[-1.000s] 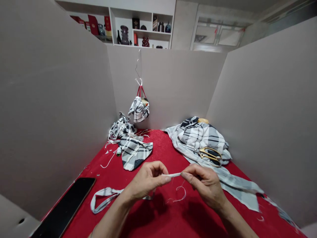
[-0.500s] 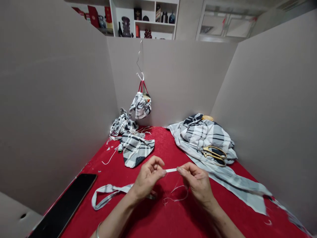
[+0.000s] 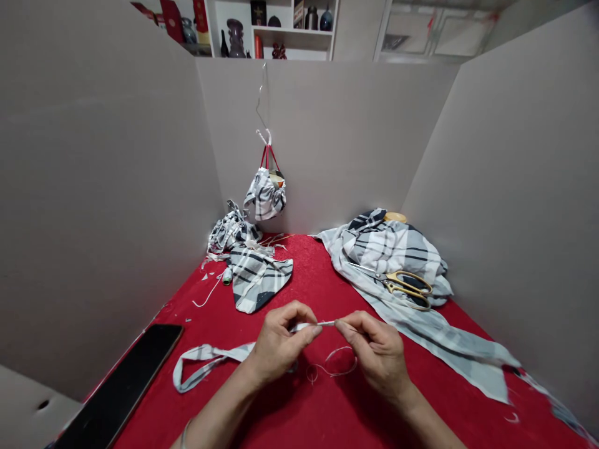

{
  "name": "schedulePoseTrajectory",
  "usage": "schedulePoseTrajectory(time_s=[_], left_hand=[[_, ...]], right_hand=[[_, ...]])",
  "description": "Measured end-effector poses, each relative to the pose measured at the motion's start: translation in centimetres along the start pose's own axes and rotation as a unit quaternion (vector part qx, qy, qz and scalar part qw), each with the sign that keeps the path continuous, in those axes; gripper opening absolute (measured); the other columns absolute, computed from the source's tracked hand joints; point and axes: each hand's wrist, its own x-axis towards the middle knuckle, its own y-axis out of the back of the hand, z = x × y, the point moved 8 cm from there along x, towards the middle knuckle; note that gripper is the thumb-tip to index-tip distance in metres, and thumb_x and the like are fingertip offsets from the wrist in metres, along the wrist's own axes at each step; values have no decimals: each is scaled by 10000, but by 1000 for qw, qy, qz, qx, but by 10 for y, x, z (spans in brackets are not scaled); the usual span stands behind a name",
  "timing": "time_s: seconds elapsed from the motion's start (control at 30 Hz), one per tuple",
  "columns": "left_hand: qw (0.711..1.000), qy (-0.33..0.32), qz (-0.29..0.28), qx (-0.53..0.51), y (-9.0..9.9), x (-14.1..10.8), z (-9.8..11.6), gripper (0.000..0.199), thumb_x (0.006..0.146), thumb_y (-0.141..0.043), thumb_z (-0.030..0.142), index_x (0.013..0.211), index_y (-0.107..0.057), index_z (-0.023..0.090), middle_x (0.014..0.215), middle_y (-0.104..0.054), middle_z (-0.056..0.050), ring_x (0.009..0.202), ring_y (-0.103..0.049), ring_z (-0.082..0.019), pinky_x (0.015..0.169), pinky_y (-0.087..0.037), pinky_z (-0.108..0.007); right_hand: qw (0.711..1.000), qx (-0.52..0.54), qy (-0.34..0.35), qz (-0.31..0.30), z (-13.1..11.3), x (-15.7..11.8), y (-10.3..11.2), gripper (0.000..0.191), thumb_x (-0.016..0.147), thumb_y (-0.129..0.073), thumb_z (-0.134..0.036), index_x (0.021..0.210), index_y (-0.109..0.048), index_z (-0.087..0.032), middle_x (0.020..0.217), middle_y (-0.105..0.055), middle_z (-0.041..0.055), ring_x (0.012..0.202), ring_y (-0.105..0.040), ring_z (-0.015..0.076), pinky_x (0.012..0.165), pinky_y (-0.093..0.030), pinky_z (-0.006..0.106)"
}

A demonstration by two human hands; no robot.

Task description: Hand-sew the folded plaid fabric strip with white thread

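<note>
So, far left, black device (image 3: 119, 386) lying on red cloth (image 3: 299, 268); plaid strip loop (image 3: 201, 360) running up to left hand (image 3: 281, 343). Left fingers (image 3: 292, 312) curled, thumb and forefinger pinching thin twisted white strip (image 3: 311, 325), stretched between both hands. Right hand (image 3: 374, 349) grasping other end in fingertips, above loose white thread (image 3: 333, 368). Farther right, gold-handled scissors (image 3: 407, 288) resting on plaid fabric heap (image 3: 393, 246).
</note>
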Motion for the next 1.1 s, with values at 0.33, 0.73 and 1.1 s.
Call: schedulePoseTrajectory(time_s=[0.33,0.73,1.1], left_hand=[[997,-57,10,60,2,2,7,118,785,-611,223,698,-584,148,615,-473,23,553,-400,-96,531,-303,-221],[994,-43,0,101,2,4,1,140,767,-645,243,686,-581,148,623,-497,15,558,-412,-103,531,-303,-221],[993,-59,-5,103,1,3,3,161,818,-602,262,711,-608,141,666,-497,-2,596,-437,-113,560,-330,-227]], right_hand=[[1000,1,-19,-6,14,-1,-5,204,855,-543,-265,684,-610,-175,536,-493,-27,471,-437,108,457,-352,214],[999,-4,-32,-7,20,0,-7,215,854,-539,-271,673,-604,-177,533,-500,-25,471,-433,109,464,-357,220],[1000,-5,-25,-8,19,-2,-7,192,857,-535,-251,692,-603,-182,564,-535,-17,486,-451,112,481,-369,223]])
